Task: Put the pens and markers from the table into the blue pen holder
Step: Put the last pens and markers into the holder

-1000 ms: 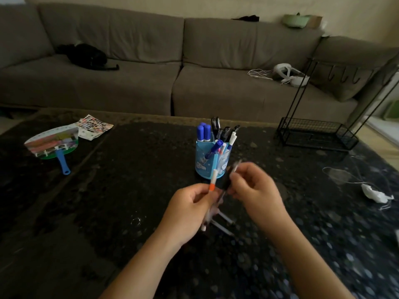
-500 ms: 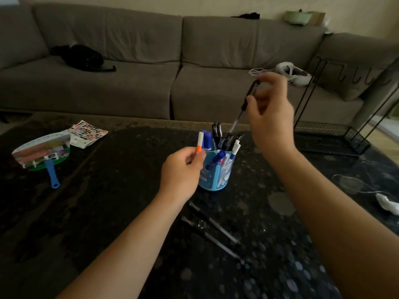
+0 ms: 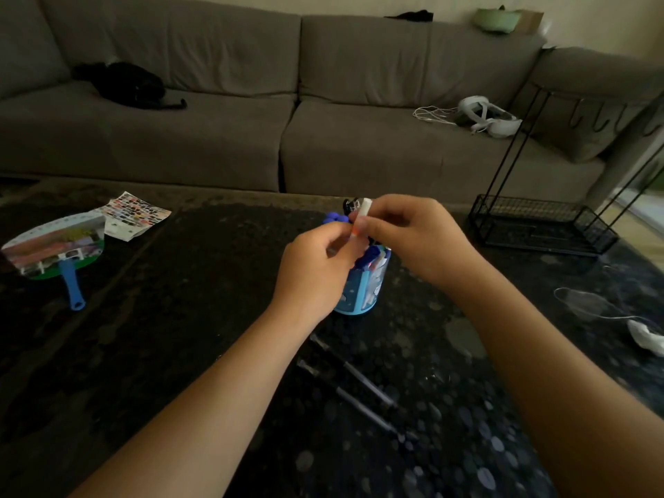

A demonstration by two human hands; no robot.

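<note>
I see both hands, left (image 3: 316, 271) and right (image 3: 406, 235), pinching one white pen (image 3: 362, 219) above holder (image 3: 363, 292); two pens (image 3: 355, 393) on worktop (image 3: 179, 336) nearer me

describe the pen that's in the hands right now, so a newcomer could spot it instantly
Start at the dark speckled table in front of the grey sofa and find the blue pen holder near its middle. Just above it, the left hand and right hand together pinch a white pen with an orange band. The two pens on the table nearer the camera are dark.
</note>
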